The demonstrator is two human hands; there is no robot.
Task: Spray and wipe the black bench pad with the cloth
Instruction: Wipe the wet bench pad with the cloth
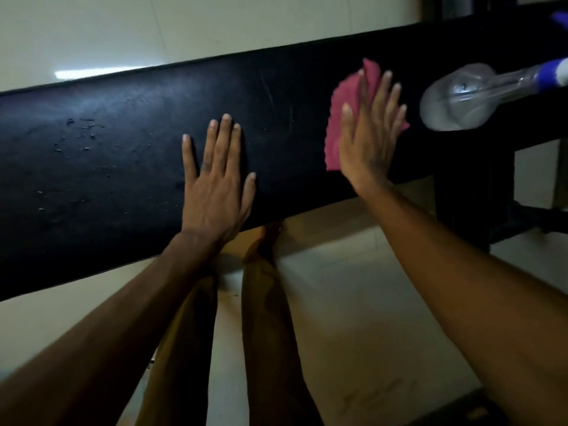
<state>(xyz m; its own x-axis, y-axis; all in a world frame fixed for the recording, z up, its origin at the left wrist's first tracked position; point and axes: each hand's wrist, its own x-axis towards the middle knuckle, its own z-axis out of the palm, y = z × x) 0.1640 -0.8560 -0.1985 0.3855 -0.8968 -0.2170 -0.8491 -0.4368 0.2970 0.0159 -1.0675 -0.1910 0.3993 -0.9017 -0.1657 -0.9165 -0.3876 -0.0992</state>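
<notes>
The black bench pad [123, 155] runs across the view from lower left to upper right, with scuffs and small flecks on its left part. My left hand [215, 182] lies flat on the pad near its middle, fingers straight and spread. My right hand [368, 130] presses a pink cloth [338, 118] flat against the pad, fingers straight. A clear spray bottle [461, 99] with a blue and white head lies on its side on the pad just right of the cloth.
Pale tiled floor [338, 272] shows in front of and behind the bench. The bench's black frame and leg [461, 210] stand at the right. My bare legs [264, 302] are below the pad's near edge.
</notes>
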